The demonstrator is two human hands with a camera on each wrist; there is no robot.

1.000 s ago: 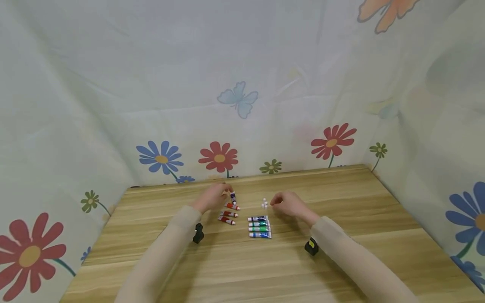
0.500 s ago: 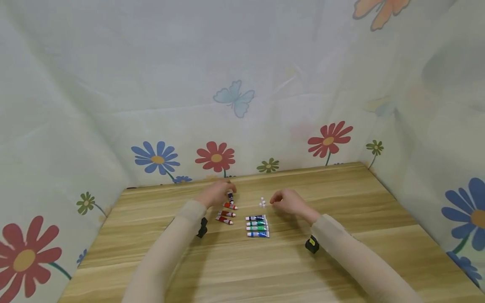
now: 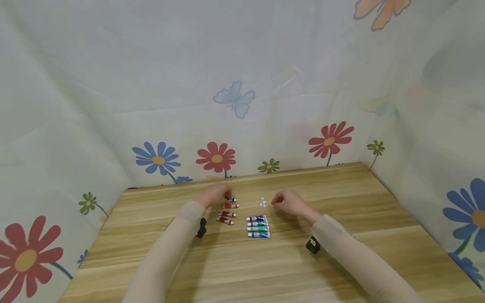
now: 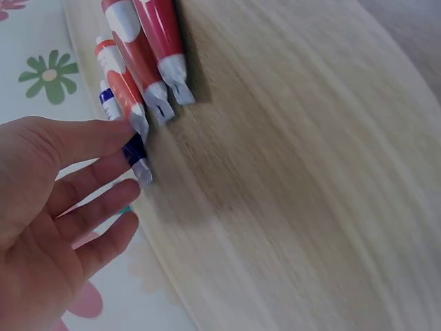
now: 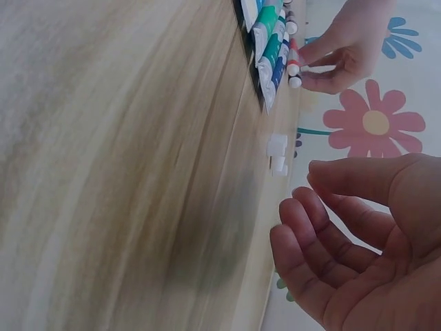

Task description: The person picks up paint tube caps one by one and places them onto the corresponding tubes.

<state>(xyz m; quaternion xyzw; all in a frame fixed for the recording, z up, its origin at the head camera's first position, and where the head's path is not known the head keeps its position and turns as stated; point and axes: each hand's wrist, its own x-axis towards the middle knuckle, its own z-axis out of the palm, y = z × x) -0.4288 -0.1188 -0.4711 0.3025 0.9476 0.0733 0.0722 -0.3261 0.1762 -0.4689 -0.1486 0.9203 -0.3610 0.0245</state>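
My left hand [image 3: 216, 195] pinches a small dark blue paint tube [image 4: 135, 150] between thumb and forefinger, partly covering it. This tube lies beside an orange-red paint tube [image 4: 122, 84], its white cap pointing right in the head view. Two darker red tubes [image 4: 135, 52] lie nearer the front in the same column. My right hand [image 3: 291, 203] has its fingers loosely curved and holds nothing. Its fingertips are just right of a little cluster of small white pieces [image 3: 263, 203], which look like blocky caps in the right wrist view.
Several paint tubes [image 3: 258, 226] in dark blue, greens and blue form a neat column at the middle of the wooden table [image 3: 242, 269], caps to the left. A flower-printed cloth [image 3: 242, 139] hangs behind the table's far edge and at both sides.
The dark blue tube has turned from pointing toward the front to lying sideways above the orange-red tube, cap to the right, under my left hand. My right hand has stayed nearly still.
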